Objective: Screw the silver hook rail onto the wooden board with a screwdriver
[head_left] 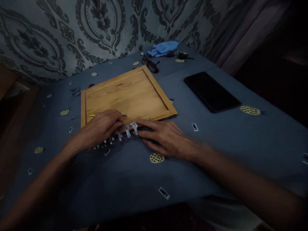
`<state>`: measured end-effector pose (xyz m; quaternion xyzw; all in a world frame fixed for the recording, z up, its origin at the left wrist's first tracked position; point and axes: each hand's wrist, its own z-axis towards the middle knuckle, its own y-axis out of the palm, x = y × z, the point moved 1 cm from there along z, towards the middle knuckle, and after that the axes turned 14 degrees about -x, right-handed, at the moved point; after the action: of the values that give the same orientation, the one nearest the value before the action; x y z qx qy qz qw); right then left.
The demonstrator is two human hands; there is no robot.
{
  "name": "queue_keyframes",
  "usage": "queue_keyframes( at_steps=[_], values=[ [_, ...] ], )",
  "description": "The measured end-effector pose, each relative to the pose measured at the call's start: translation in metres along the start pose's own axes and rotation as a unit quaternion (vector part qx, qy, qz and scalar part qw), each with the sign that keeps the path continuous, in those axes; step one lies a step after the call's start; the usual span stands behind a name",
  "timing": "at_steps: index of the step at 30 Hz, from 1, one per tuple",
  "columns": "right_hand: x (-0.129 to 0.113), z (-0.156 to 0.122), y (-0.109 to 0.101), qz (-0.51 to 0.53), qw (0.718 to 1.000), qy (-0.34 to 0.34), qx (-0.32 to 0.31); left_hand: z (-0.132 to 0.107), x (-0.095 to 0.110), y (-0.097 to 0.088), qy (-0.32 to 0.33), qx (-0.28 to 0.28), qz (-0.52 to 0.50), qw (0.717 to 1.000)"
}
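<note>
A shallow wooden tray (154, 85) lies on a blue patterned cloth. Along its near edge runs a row of small metal hooks (120, 134) on a strip. My left hand (101, 128) lies over the left part of that strip, fingers curled down on it, next to a yellow-handled tool (92, 116) that rests in the tray. My right hand (166, 138) lies flat on the cloth, fingers stretched out, fingertips touching the right end of the hook strip.
A black tablet (211, 91) lies to the right. Dark glasses (151, 65), a light blue cloth (163, 48) and keys (180, 55) sit at the back. Patterned wall behind; the table's edge falls off at right and near me.
</note>
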<state>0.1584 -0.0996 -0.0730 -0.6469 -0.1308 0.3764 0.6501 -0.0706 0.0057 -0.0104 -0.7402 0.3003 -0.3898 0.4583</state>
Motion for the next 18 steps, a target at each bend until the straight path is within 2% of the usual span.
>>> queue_keyframes(
  at_steps=[4,13,18],
  values=[
    [0.000,0.001,0.001,-0.001,1.000,-0.003,0.009,0.004,0.005,0.000,0.016,0.013,-0.028,0.999],
    [0.000,0.000,-0.001,0.007,1.000,-0.005,-0.001,0.009,0.016,-0.003,0.024,-0.026,-0.083,0.996],
    [0.000,0.000,-0.001,0.019,1.000,-0.001,0.001,0.015,0.017,-0.003,0.031,-0.039,-0.074,0.996]
  ],
)
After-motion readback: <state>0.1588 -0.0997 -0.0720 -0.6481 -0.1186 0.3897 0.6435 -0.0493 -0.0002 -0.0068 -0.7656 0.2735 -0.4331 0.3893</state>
